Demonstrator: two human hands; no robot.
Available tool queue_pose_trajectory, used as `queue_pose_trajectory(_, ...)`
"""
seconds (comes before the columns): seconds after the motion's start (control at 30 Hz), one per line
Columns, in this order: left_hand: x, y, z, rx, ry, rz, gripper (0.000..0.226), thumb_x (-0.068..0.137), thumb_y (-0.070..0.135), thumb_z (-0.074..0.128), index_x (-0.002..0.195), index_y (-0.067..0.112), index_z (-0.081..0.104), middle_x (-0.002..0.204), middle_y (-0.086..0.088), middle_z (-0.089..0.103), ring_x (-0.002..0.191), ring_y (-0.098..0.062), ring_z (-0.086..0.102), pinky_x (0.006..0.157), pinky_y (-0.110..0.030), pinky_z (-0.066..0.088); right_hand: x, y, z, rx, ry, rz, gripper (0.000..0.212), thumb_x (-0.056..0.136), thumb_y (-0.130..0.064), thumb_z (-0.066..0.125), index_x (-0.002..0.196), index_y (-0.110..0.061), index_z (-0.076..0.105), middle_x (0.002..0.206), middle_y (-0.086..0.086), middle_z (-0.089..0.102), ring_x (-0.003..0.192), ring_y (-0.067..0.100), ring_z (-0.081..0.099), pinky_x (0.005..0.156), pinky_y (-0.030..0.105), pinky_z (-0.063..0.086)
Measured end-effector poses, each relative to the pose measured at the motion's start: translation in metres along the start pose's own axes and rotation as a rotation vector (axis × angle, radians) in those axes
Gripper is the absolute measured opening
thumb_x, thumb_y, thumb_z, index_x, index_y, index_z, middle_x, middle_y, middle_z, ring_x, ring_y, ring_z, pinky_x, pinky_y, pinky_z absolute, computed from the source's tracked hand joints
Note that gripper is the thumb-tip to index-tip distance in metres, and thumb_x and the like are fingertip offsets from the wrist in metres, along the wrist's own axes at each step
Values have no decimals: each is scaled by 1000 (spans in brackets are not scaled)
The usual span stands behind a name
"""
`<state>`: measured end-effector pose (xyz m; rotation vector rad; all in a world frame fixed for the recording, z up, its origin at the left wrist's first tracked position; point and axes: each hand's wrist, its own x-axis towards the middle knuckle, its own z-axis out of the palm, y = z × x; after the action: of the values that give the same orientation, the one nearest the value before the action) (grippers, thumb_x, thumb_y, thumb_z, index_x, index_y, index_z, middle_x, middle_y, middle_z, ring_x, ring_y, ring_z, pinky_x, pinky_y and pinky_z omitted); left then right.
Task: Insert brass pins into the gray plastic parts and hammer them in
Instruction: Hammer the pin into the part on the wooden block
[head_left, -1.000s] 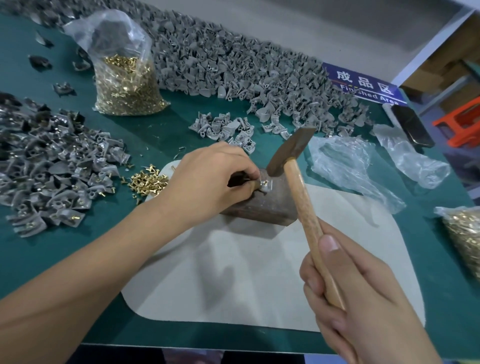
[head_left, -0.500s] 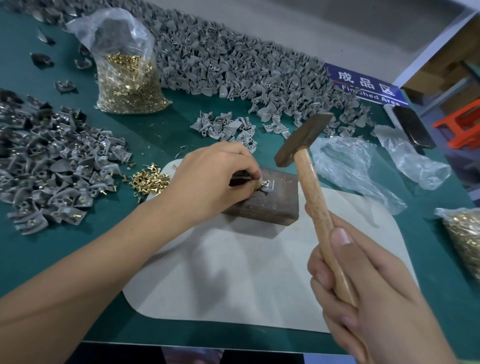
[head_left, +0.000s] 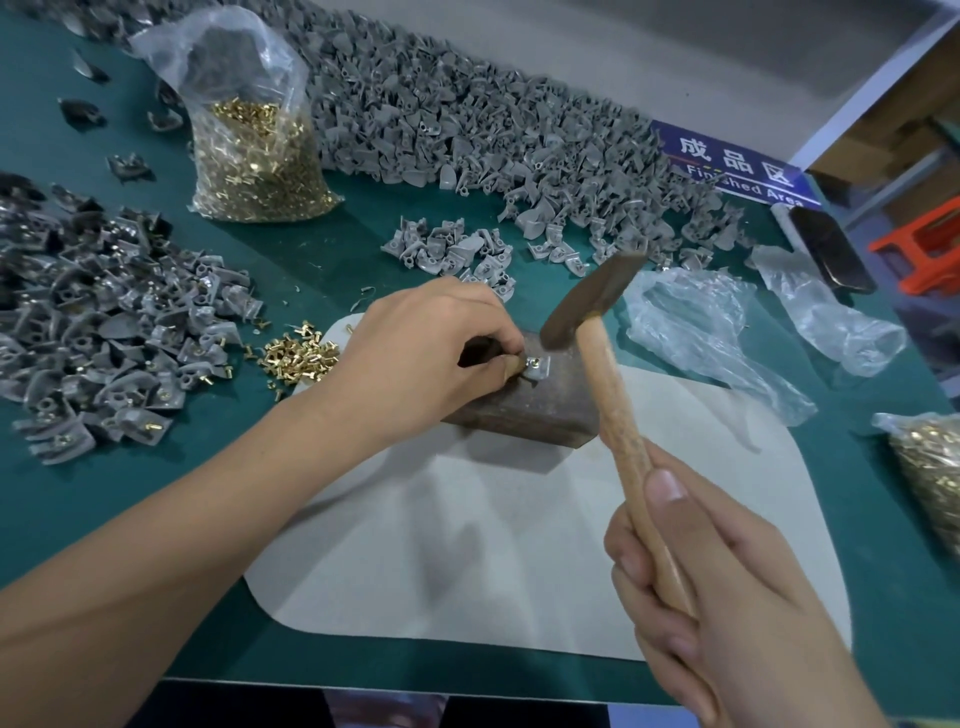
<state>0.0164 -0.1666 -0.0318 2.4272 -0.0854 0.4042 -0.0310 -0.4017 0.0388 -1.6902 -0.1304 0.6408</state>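
My left hand (head_left: 431, 353) pinches a small gray plastic part (head_left: 536, 367) with a brass pin in it, holding it on top of a dark metal block (head_left: 524, 410). My right hand (head_left: 727, 587) grips the wooden handle of a hammer (head_left: 597, 301). The hammer's head hangs just above and right of the part, not touching it. A small loose heap of brass pins (head_left: 298, 358) lies left of my left hand.
The block sits on a pale mat (head_left: 519, 545) on a green table. Gray parts with pins (head_left: 104, 332) are piled at left, bare gray parts (head_left: 467, 124) along the back. A bag of pins (head_left: 254, 156) stands behind; empty plastic bags (head_left: 701, 332) and another pin bag (head_left: 930, 467) lie right.
The hammer rose from the part a second ago, then came back down a little towards it. My left hand stayed on the part.
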Motion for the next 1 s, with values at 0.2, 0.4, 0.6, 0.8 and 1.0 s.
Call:
queue_pose_trajectory(0.2,0,0,0,11,-4,2,5,89,35,72,92,34,75,100,20,68,103,-7,58,81,-31,45,-1,-4,-5,7,-16,-20,41,91,-52,54,124,-36,71,68,3,47,39,13,24,48,20,38)
queue_pose_trajectory(0.4,0,0,-2,9,-17,8,8,88,31,73,95,31,76,101,19,69,104,-8,59,80,-30,46,3,5,-1,-16,-37,15,41,91,-49,49,125,-40,70,68,4,45,40,14,23,47,17,36)
queue_pose_trajectory(0.6,1,0,-1,14,-14,-1,7,89,33,72,95,33,76,102,19,69,104,-7,58,79,-28,42,3,10,-1,5,2,-24,42,92,-49,50,128,-39,69,68,4,45,41,14,23,48,17,37)
queue_pose_trajectory(0.8,1,1,-2,2,-21,-8,4,90,35,72,92,34,75,100,21,68,104,-6,57,80,-30,43,3,13,-1,8,20,-47,40,94,-48,50,128,-40,69,67,3,45,41,14,23,47,19,38)
queue_pose_trajectory(1.0,1,2,-3,6,-23,-3,4,90,34,72,92,33,75,99,20,68,103,-7,58,81,-32,45,3,17,-1,6,9,-36,40,94,-50,51,129,-41,68,67,3,45,41,14,24,47,18,37)
